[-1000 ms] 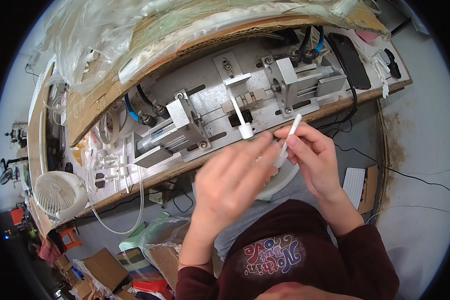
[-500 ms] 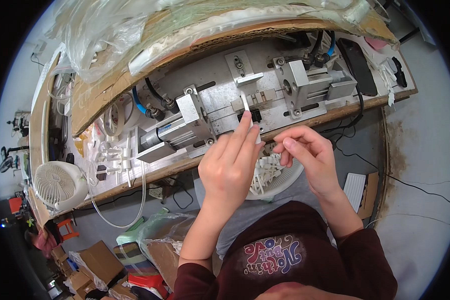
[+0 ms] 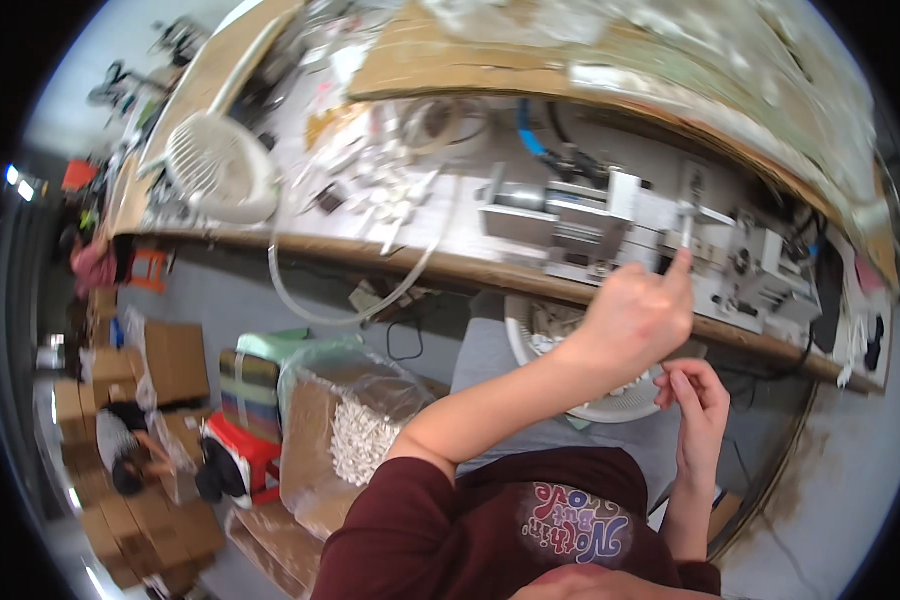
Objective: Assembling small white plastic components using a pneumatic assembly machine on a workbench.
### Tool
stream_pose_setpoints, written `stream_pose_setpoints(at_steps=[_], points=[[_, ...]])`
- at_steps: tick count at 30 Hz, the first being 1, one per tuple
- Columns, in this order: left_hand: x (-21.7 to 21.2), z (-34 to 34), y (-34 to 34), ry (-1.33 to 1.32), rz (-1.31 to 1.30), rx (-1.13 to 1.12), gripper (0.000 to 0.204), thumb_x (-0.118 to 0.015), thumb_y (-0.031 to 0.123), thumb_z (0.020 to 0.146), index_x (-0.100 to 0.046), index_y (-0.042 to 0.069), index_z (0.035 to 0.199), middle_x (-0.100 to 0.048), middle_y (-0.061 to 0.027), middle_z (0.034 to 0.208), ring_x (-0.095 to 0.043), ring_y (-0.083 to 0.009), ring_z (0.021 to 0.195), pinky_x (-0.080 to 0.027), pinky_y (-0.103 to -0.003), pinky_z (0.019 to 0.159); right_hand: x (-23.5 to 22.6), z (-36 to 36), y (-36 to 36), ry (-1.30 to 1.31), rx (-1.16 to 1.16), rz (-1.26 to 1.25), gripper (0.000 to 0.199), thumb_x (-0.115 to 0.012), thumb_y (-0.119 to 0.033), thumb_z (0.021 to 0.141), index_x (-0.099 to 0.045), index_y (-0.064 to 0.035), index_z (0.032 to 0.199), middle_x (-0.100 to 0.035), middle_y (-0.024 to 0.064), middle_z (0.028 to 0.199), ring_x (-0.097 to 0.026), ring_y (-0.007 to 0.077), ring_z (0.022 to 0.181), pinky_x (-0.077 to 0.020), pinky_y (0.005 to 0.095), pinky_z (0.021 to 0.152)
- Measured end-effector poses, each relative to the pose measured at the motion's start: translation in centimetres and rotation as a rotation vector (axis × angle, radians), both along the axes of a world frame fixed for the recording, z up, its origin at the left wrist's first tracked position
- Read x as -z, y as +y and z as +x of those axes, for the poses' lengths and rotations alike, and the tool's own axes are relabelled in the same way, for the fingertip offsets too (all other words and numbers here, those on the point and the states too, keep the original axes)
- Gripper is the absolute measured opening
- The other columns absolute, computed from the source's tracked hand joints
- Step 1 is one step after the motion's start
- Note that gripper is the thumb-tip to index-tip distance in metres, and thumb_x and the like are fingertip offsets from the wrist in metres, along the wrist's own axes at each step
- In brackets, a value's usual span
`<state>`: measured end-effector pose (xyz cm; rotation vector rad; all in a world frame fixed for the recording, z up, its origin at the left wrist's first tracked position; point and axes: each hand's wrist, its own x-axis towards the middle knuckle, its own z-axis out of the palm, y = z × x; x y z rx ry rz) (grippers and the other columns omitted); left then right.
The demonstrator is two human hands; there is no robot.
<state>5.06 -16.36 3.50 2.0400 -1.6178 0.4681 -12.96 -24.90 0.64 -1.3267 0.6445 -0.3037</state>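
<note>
My left hand (image 3: pixel 642 312) reaches over the bench edge with its index finger stretched out. That fingertip touches, or nearly touches, a small white plastic piece (image 3: pixel 687 230) standing in the middle of a metal clamping fixture (image 3: pixel 712 252). The other fingers bend under the palm and are partly hidden. Nearer to me and to the right, my right hand (image 3: pixel 698 392) hangs in front of the bench, thumb and fingers curled together. Whatever they hold, if anything, cannot be made out. Below my left hand, a white round basket (image 3: pixel 610 408) holds many small white parts.
Pneumatic cylinders (image 3: pixel 525 215) flank the fixture, under a cardboard cover (image 3: pixel 470 70). A white fan (image 3: pixel 220 168) and loose white parts (image 3: pixel 390 200) lie leftward. A clear hose (image 3: pixel 365 318) loops off the bench. A plastic-lined box (image 3: pixel 360 440) of white pieces stands lower left; another person (image 3: pixel 130 450) bends beyond.
The view has swung left, so the bench appears shifted right. My left index finger remains at the white piece while the other fingers have folded in. My right hand stays curled.
</note>
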Motion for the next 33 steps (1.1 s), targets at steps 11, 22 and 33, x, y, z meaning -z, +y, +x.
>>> stream_pose_setpoints(at_steps=[11,22,33], points=[[6.0,-6.1,8.1,0.298,-0.178,0.092,0.068,-0.072,0.018,0.072,-0.056,0.003,0.136,-0.059,-0.0189,0.135,-0.067,-0.0210,0.069,-0.055,-0.034,0.064,8.7,-2.7,2.2,0.340,-0.339,-0.730,0.021,-0.069,-0.009,0.087,-0.065,0.0018,0.105,-0.069,0.0117,0.087,-0.066,0.0220,0.073,-0.0505,0.0323,0.063],[15.5,-11.4,14.6,0.506,0.164,0.197,0.048,-0.069,0.019,0.082,-0.058,0.009,0.128,-0.067,-0.0083,0.085,-0.069,-0.0284,0.072,-0.055,-0.041,0.063,16.2,-4.7,4.1,0.267,-0.670,-1.132,0.039,-0.079,-0.004,0.068,-0.070,-0.0081,0.106,-0.071,0.0121,0.105,-0.065,0.0322,0.103,-0.0462,0.0429,0.090],[19.8,-11.7,12.5,0.358,0.308,0.048,0.037,-0.071,0.018,0.075,-0.068,0.009,0.111,-0.067,-0.0046,0.094,-0.065,-0.0251,0.091,-0.049,-0.038,0.084,15.4,-4.2,3.2,0.391,-0.688,-1.059,0.039,-0.080,-0.006,0.067,-0.074,-0.0046,0.105,-0.074,0.0170,0.099,-0.071,0.0346,0.092,-0.0547,0.0417,0.083]])
